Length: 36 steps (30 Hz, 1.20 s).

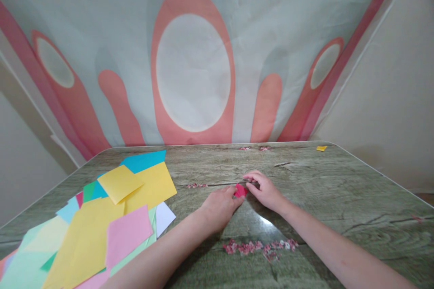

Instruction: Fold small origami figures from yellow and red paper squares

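A small red piece of paper, seemingly folded, lies at the middle of the table. My left hand is closed on its left side, with the fingers along the upper edge and the thumb below. To the right of the paper is my right hand, its fingers apart and curved. The right thumb tip comes close to the paper's right edge; whether it touches I cannot tell. Part of the red paper is hidden by the left fingers.
Overlapping coloured sheets, among them a yellow sheet and a pink sheet, cover the table's left side. A small yellow paper piece lies at the far right. The wood-patterned tabletop has printed pink flowers. A patterned cloth hangs behind.
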Each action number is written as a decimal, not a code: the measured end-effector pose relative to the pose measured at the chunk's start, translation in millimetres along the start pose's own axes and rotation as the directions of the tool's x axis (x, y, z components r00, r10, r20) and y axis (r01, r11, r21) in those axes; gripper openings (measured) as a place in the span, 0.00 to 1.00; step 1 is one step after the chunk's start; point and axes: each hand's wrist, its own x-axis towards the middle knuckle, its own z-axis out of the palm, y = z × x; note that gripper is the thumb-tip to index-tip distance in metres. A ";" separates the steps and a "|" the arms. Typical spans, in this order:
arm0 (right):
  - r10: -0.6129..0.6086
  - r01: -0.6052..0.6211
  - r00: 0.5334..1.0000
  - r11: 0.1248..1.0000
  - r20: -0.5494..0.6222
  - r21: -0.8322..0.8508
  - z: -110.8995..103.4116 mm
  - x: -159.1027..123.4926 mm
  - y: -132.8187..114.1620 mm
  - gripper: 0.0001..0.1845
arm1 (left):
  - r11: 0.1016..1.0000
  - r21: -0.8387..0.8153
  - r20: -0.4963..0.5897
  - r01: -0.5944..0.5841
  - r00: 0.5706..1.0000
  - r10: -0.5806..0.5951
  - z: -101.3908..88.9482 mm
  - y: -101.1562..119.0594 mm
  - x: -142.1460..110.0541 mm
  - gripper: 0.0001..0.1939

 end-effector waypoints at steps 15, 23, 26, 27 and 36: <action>-0.017 0.021 1.000 0.956 0.015 -0.293 13.3 -11.2 -14.0 0.12 | 0.989 -0.080 -0.105 0.128 0.985 -0.136 16.9 1.5 10.2 0.09; 0.088 -0.082 0.996 0.947 0.006 -0.310 15.7 -8.3 -19.3 0.10 | 0.895 -0.406 -0.370 0.186 0.862 -0.347 32.9 -16.2 14.5 0.09; 0.106 -0.103 0.994 0.948 -0.006 -0.300 17.1 -8.6 -18.5 0.10 | 0.872 -0.445 -0.397 0.203 0.828 -0.395 38.0 -19.0 16.7 0.07; 0.113 -0.111 0.994 0.949 -0.011 -0.294 17.3 -8.7 -18.4 0.09 | 0.868 -0.452 -0.395 0.205 0.827 -0.401 39.2 -19.7 17.0 0.07; 0.056 -0.050 0.998 0.979 0.023 -0.199 16.5 -10.0 -20.5 0.08 | 0.851 -0.500 -0.376 0.159 0.846 -0.379 40.7 -22.7 16.9 0.08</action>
